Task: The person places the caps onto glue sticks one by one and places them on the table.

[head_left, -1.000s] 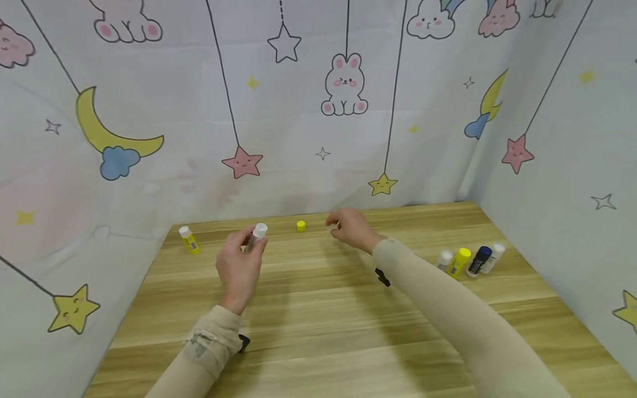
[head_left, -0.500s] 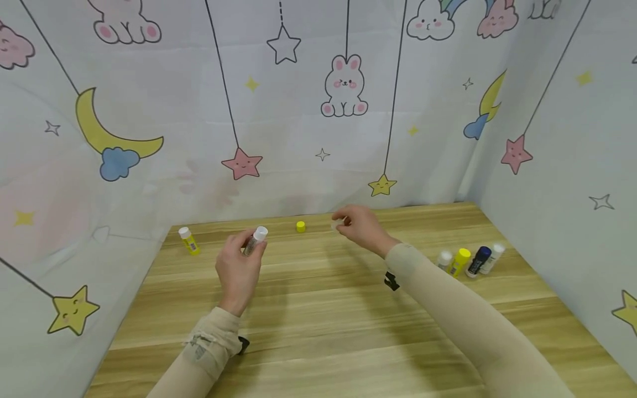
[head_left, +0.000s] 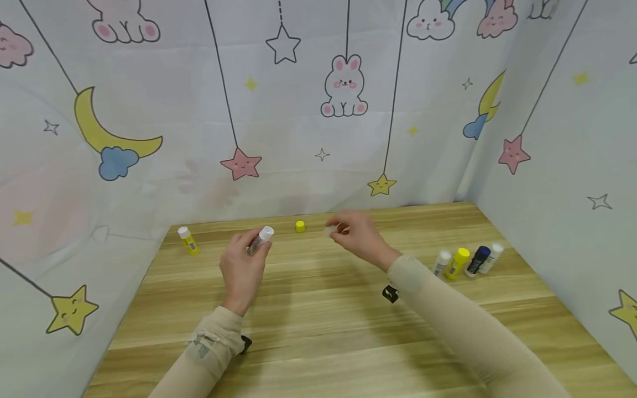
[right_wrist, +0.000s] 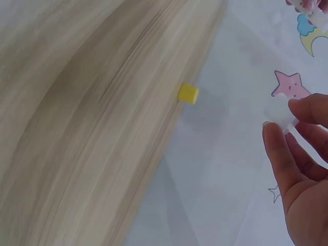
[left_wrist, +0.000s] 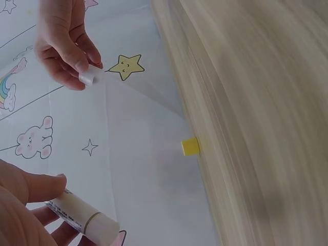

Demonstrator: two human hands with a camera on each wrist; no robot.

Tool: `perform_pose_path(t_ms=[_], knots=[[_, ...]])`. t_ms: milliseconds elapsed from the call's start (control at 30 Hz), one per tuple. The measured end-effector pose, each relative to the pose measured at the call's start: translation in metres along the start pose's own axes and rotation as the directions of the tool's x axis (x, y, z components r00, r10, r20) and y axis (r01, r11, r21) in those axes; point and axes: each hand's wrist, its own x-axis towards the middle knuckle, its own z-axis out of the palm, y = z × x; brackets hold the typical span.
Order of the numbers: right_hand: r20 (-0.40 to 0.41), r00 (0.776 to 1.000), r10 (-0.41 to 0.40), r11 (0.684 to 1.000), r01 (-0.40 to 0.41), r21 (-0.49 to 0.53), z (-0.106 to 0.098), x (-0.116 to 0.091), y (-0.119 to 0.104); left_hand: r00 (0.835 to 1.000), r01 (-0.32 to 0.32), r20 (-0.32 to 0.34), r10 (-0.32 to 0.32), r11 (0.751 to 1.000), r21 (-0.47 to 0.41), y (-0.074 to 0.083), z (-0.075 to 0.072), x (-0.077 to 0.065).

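Observation:
My left hand (head_left: 242, 273) grips a white glue stick (left_wrist: 84, 218) with dark print, its top tilted up and to the right. The left wrist view shows the thumb and fingers wrapped round its body. My right hand (head_left: 362, 239) pinches a small whitish, translucent cap (right_wrist: 281, 111) between thumb and fingertips, apart from the glue stick. A yellow cap (head_left: 300, 226) stands on the wooden table (head_left: 308, 337) near the back edge, between the two hands. Further left stands a yellow glue stick (head_left: 188, 241) with a white top.
At the right stand several glue sticks: a grey-white one (head_left: 441, 263), a yellow one (head_left: 458, 263), a dark blue one (head_left: 478, 261) and a white one (head_left: 491, 259). A cartoon-printed curtain (head_left: 298, 121) hangs behind the table and along both sides.
The right hand has taken hold of the whitish cap near the back of the table and now brings it slightly left. The left hand has shifted slightly right with the glue stick.

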Motion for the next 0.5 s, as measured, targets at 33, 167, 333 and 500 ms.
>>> perform_pose_path(t_ms=[33,167,333,500], knots=[[-0.003,1.0,0.0,1.0,0.0,0.009,0.001,-0.001,-0.002,1.0,-0.005,0.0,0.005,1.0,0.001,0.0,0.0,0.0],[-0.016,1.0,0.003,0.999,-0.002,0.036,0.003,-0.003,-0.009,1.0,-0.021,0.003,0.021,1.0,0.003,0.0,0.0,-0.001],[-0.029,1.0,-0.004,0.997,0.007,0.08,0.004,-0.006,-0.02,0.999,-0.05,0.007,0.05,0.999,0.003,0.0,0.002,-0.002],[-0.045,0.998,-0.033,0.993,0.037,0.109,0.007,-0.007,-0.031,0.996,-0.091,0.007,0.091,0.996,0.016,0.001,0.005,-0.003]])
